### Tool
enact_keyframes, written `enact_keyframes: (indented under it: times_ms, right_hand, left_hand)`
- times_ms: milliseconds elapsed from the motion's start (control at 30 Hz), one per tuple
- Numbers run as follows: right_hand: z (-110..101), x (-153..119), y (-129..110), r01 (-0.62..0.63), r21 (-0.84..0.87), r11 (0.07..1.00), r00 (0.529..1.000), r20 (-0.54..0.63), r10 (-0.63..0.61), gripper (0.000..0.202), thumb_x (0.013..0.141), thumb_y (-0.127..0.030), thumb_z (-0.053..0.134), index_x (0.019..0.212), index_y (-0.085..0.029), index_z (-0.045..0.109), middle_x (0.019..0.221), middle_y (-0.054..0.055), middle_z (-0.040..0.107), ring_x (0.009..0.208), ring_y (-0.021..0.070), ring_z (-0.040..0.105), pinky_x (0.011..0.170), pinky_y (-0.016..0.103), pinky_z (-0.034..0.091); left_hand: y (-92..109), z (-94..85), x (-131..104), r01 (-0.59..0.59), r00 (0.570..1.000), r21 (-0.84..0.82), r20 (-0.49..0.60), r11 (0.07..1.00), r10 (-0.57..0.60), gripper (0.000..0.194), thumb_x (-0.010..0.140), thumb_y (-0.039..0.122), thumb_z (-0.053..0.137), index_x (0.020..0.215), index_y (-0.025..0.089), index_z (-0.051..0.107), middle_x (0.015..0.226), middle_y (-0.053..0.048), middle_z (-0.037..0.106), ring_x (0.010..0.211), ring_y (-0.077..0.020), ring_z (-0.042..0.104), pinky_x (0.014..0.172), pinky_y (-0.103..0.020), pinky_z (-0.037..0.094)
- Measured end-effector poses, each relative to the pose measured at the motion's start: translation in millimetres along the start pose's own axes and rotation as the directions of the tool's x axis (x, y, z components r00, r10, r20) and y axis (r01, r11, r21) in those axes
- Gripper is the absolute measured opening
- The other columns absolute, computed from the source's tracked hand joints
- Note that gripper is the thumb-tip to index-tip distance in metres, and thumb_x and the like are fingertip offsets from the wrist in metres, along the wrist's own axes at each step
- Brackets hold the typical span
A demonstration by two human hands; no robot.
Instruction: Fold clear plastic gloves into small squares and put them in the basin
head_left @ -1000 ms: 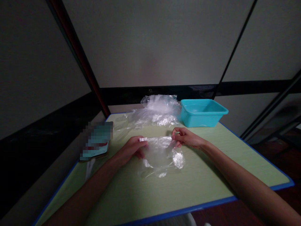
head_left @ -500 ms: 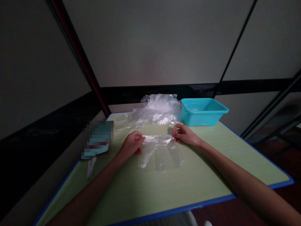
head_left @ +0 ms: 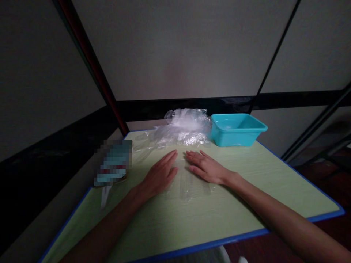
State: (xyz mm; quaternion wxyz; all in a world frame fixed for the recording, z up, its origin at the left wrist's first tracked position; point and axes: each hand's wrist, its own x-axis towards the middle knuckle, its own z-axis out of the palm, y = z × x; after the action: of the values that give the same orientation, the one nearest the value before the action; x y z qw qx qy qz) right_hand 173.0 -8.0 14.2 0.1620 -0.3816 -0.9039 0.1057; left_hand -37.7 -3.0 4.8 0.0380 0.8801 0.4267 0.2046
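Observation:
A clear disposable plastic glove (head_left: pixel 187 184) lies flat on the table, its finger ends toward me and its cuff edge away from me. My left hand (head_left: pixel 161 173) rests flat over the left side of the glove, fingers stretched out. Over its right side lies my right hand (head_left: pixel 205 166), palm down with the fingers extended. Both hands hide parts of the glove, and nothing is gripped in either. Just beyond them spreads a heap of similar clear plastic gloves (head_left: pixel 183 128).
A turquoise plastic basin (head_left: pixel 236 137) stands at the back right of the pale green table (head_left: pixel 233 215), which has a blue edge. On the left lies a blurred-out item (head_left: pixel 113 162) with a white strip (head_left: pixel 105 195) by it. A wall (head_left: pixel 175 54) rises behind the table.
Both hands have let go of the glove's cuff corners. Their fingers have opened and come closer together, now lying flat on the glove, which looks flatter against the table.

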Motion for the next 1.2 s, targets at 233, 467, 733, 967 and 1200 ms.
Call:
enact_keyframes:
  times_ms: [233, 467, 733, 967, 1200]
  right_hand:
    - [7, -1, 3, -0.033, -0.057, 0.998, 0.984, 0.173, 0.042, 0.067, 0.085, -0.054, 0.018, 0.135, -0.01, 0.015, 0.14, 0.012, 0.014, 0.128, 0.0206, 0.012, 0.104, 0.041, 0.007]
    - [6, -3, 8, -0.049, -0.057, 0.997, 0.976, 0.211, 0.06, 0.071, 0.082, -0.059, 0.015, 0.136, -0.013, 0.008, 0.141, 0.01, 0.01, 0.129, 0.0201, 0.009, 0.104, 0.041, 0.001]
    - [-1, -8, 16, -0.098, -0.058, 0.994, 0.963, 0.245, 0.109, 0.072, 0.082, -0.06, 0.015, 0.136, -0.012, 0.008, 0.141, 0.01, 0.009, 0.129, 0.0199, 0.007, 0.104, 0.042, 0.002]
    - [-2, -15, 27, -0.113, -0.02, 0.993, 0.97, 0.215, 0.115, 0.07, 0.083, -0.058, 0.02, 0.136, -0.014, 0.009, 0.141, 0.01, 0.008, 0.129, 0.0205, 0.007, 0.104, 0.044, 0.004]
    - [-8, -15, 37, -0.141, 0.145, 0.979, 0.984, 0.132, 0.122, 0.058, 0.086, -0.048, 0.026, 0.132, -0.013, 0.027, 0.137, 0.011, 0.025, 0.127, 0.022, 0.02, 0.103, 0.045, 0.012]
  left_hand:
    - [-1, 8.9, -5, -0.074, 0.977, 0.146, 0.207, 0.986, 0.043, 0.051, 0.087, 0.031, 0.023, 0.13, 0.004, 0.025, 0.138, -0.014, 0.023, 0.128, -0.0178, 0.017, 0.104, -0.033, 0.018]
    - [-4, 6.3, -6, -0.053, 0.968, 0.206, 0.25, 0.977, 0.0, 0.052, 0.087, 0.033, 0.019, 0.13, 0.005, 0.024, 0.139, -0.013, 0.02, 0.128, -0.0186, 0.014, 0.104, -0.036, 0.017]
    - [-4, 2.5, -7, -0.031, 0.963, 0.179, 0.268, 0.983, -0.018, 0.051, 0.088, 0.034, 0.017, 0.131, 0.007, 0.025, 0.139, -0.012, 0.02, 0.129, -0.0173, 0.014, 0.103, -0.036, 0.016]
    - [-14, -7.1, -11, 0.053, 0.952, 0.109, 0.295, 0.993, -0.083, 0.052, 0.087, 0.035, 0.015, 0.131, 0.009, 0.025, 0.139, -0.01, 0.021, 0.128, -0.0161, 0.015, 0.103, -0.037, 0.015]
    - [-33, -7.9, -13, 0.174, 0.964, 0.083, 0.19, 0.981, -0.187, 0.053, 0.086, 0.034, 0.017, 0.127, 0.004, 0.032, 0.136, -0.013, 0.028, 0.126, -0.0177, 0.022, 0.102, -0.036, 0.019]
